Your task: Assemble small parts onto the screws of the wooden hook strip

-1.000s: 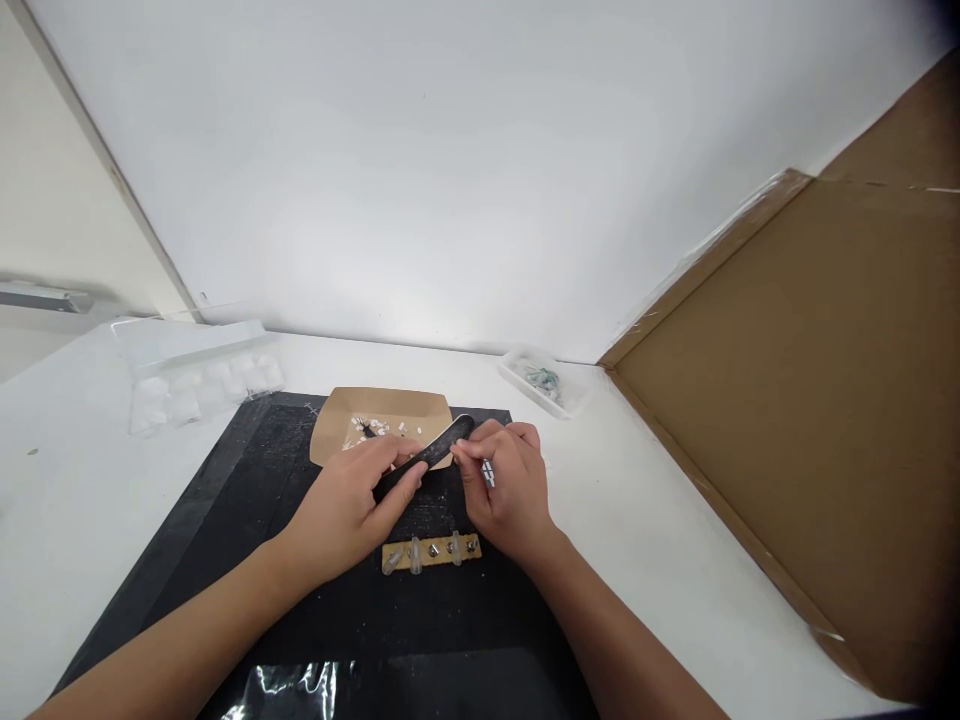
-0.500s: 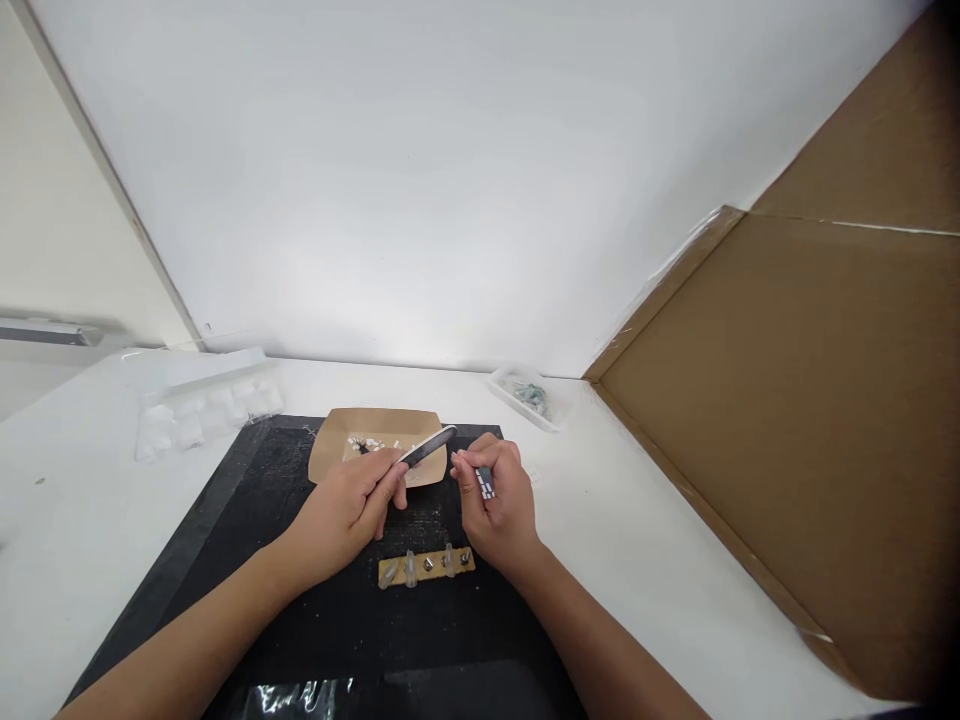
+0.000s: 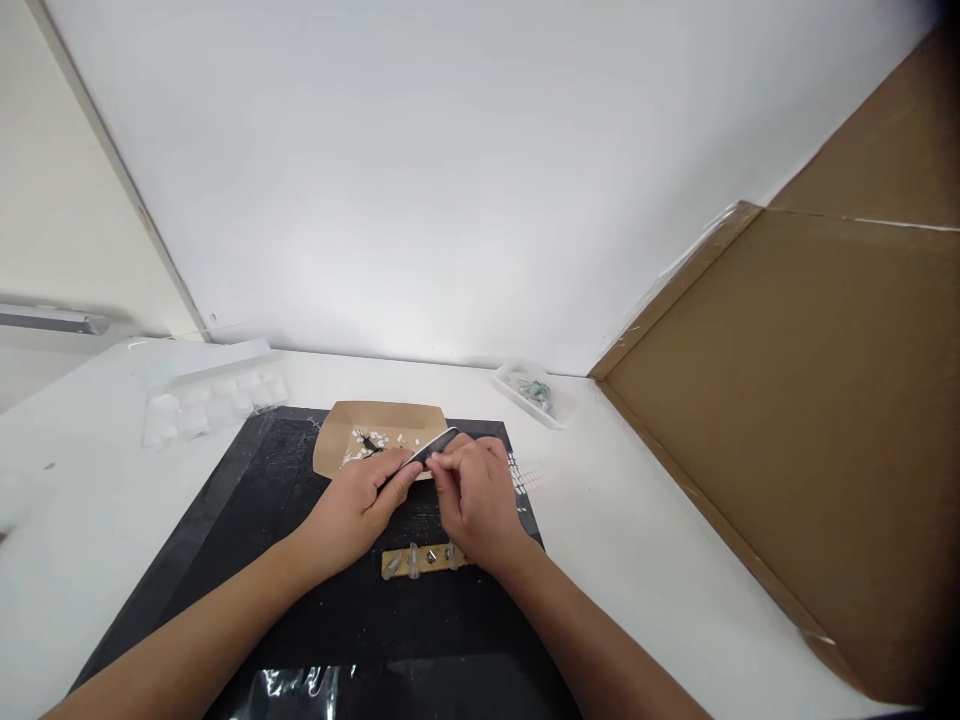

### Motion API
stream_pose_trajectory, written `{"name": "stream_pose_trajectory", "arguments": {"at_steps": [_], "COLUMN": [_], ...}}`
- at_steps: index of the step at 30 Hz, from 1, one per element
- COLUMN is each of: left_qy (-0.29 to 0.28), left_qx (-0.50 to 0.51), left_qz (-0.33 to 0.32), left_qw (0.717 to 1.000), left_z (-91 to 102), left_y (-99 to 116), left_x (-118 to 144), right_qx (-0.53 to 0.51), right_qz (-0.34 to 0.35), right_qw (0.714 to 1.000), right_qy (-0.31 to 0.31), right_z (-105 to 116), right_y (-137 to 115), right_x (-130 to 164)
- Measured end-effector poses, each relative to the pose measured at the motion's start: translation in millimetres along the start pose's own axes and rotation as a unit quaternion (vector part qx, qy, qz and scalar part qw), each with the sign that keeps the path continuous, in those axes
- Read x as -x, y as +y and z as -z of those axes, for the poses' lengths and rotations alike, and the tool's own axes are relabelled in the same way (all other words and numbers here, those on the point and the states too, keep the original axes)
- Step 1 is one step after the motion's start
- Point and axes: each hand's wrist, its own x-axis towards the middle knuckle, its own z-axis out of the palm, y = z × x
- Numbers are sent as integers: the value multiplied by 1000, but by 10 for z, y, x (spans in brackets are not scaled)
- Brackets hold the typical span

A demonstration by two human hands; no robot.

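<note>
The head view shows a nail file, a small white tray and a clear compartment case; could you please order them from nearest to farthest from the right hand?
1. Nail file: at the right hand, held by the left hand.
2. Small white tray: beyond the right hand, slightly right.
3. Clear compartment case: far off to the left.

A dark, file-like strip (image 3: 433, 447) in the left hand (image 3: 349, 505) closes the gap to the right hand (image 3: 480, 495), while a cardboard tray (image 3: 330, 445) blocks the way just beyond. Nearer the body, a pegged wooden bar (image 3: 424, 566) stands in the way; below it, open black mat (image 3: 375, 625) leaves passage between the forearms. At right, past small white pieces (image 3: 529, 477), free bench (image 3: 622, 530) stretches to a brown cardboard panel (image 3: 787, 400).
</note>
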Motion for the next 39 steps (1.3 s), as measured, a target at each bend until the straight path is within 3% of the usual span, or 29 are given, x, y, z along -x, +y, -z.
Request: {"name": "stream_pose_trajectory", "arguments": {"at_steps": [22,30,33,36,39], "left_qy": [-9,21,74,129,146], "left_qx": [-13,-123,-243,-394,-490], "left_qz": [-12,-48,-71,-54,-26], "left_qw": [1000,991,965,908,859], "left_z": [38,57,81,150,251], "left_y": [-17,-57,-83,-124,-186], "left_x": [14,34,44,24,-27], "right_qx": [38,0,-11,-25,-40], "right_qz": [17,-11,-57,-100,-128], "right_qw": [999,1000,998,995,991], "right_qy": [-30,-11,15,14,0], "right_z": [75,128,203,263,288], "right_y": [10,63,149,225,251], "right_x": [-28,-43,-38,-8,26]}}
